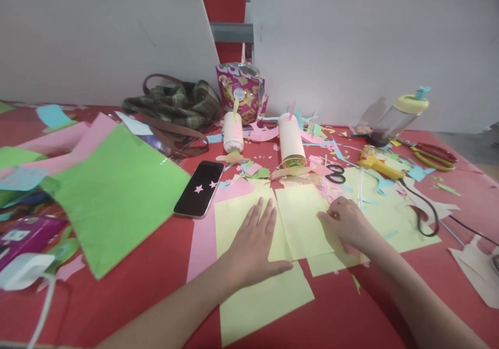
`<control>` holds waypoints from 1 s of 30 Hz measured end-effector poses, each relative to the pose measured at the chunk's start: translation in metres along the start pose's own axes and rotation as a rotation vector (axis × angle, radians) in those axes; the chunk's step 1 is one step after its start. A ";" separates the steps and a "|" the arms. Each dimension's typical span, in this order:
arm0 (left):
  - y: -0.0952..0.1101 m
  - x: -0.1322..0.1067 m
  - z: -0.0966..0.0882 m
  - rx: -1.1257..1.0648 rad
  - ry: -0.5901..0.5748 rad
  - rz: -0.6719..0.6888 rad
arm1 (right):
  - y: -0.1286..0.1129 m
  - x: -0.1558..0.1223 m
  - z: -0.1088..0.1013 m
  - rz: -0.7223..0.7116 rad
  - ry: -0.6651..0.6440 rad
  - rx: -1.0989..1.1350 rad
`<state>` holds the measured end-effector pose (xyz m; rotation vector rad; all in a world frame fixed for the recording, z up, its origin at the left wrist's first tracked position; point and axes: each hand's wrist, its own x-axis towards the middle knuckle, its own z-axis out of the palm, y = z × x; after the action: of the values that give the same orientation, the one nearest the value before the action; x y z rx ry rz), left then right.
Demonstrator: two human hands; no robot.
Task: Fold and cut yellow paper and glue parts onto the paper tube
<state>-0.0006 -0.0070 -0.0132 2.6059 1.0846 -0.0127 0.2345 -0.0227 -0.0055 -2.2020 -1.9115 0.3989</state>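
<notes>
My left hand [257, 245] lies flat with fingers spread on a pale yellow paper sheet [261, 307]. My right hand [349, 221] is curled, its fingers pinched at the right edge of a smaller yellow paper piece [302, 219], which overlaps the larger sheet. A pink sheet [200, 250] shows underneath at the left. Beyond the hands stand two paper-wrapped cylinders, a small one [233, 130] and a larger one [290, 136], with coloured paper strips about them. Black-handled scissors [336, 173] lie just past my right hand.
A phone [200, 188] with pink paper stars and a large green sheet [120, 198] lie left. A yellow glue gun [380, 166], its cord, red-and-yellow-handled scissors [432, 154] and a tilted clear bottle [397, 120] are right. Behind are a plaid bag [183, 102] and snack bag [244, 91].
</notes>
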 end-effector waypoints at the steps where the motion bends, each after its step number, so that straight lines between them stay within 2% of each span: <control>1: 0.000 0.000 0.000 -0.002 0.000 0.001 | 0.000 0.000 -0.003 0.001 -0.037 0.022; 4: 0.001 0.000 -0.001 -0.003 -0.001 0.002 | 0.002 -0.001 -0.008 -0.010 -0.104 0.042; 12: -0.001 -0.001 0.002 0.009 0.028 0.008 | 0.008 0.000 -0.012 -0.031 -0.138 -0.015; 18: 0.000 0.000 0.001 0.016 0.005 -0.004 | 0.004 -0.006 -0.023 -0.029 -0.244 0.036; 25: 0.001 0.000 -0.001 0.019 -0.006 -0.009 | 0.007 -0.005 -0.031 -0.044 -0.203 -0.042; 30: 0.001 -0.001 0.000 0.016 -0.011 -0.002 | 0.005 -0.007 -0.033 -0.049 -0.229 0.034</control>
<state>-0.0007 -0.0078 -0.0124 2.6158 1.0881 -0.0370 0.2487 -0.0294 0.0244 -2.1643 -2.0493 0.6965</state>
